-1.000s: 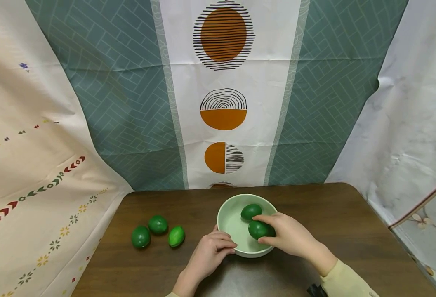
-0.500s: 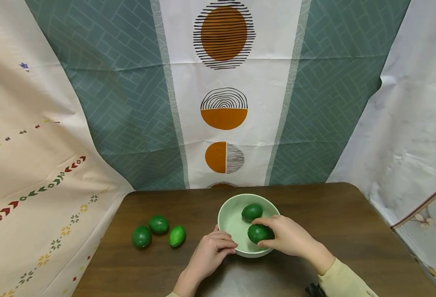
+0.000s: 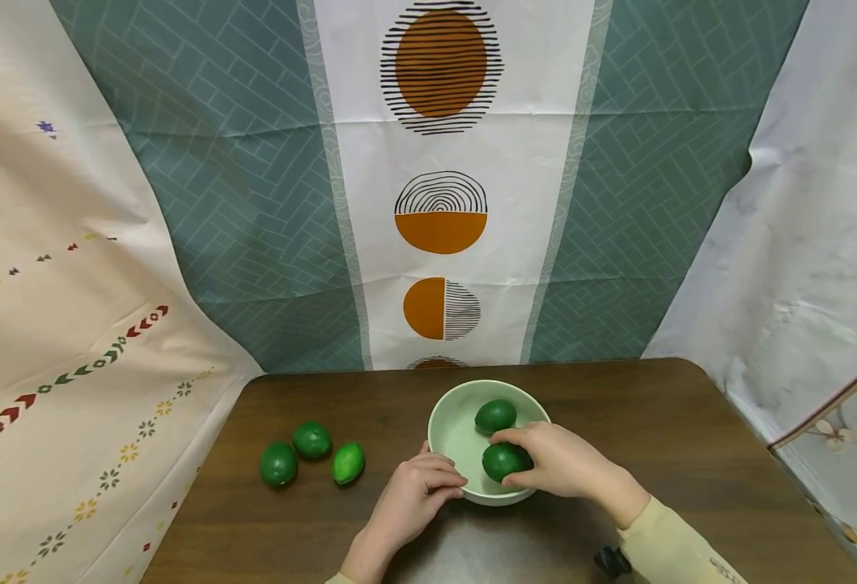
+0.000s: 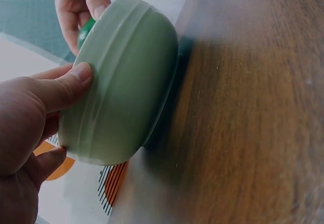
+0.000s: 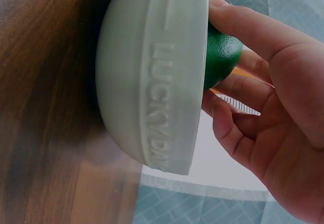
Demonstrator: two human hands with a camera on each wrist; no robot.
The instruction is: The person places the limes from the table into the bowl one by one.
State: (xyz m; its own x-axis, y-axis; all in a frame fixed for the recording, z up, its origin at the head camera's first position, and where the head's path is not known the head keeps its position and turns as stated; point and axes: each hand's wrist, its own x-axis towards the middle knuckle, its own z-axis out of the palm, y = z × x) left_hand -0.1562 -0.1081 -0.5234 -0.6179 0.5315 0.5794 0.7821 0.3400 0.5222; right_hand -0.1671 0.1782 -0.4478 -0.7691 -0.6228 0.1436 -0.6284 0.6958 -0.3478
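From where I stand, the person's right hand point(image 3: 563, 458) reaches over the rim of a pale green bowl point(image 3: 460, 438), thumb and fingers curled round a dark green fruit point(image 3: 503, 461) inside it. The fruit pokes above the rim, and I can't tell whether its underside touches the bowl's floor. The left hand point(image 3: 417, 495) pinches the near-left rim, thumb on the outer wall. The skin of that fruit looks smooth and shiny, so I'd say a loose grip could let it slip and thud down, perhaps nudging the second fruit point(image 3: 496, 416), which lies in the bowl just behind. Should the right wrist catch the rim, the bowl could tip or slide across the brown table point(image 3: 691, 454), especially if the left hand let go. Well off to the left lie two dark fruits point(image 3: 278, 465) and a brighter, lime-like one point(image 3: 348, 464), near each other; being rounded, they would likely roll if the left sleeve or forearm brushed them.
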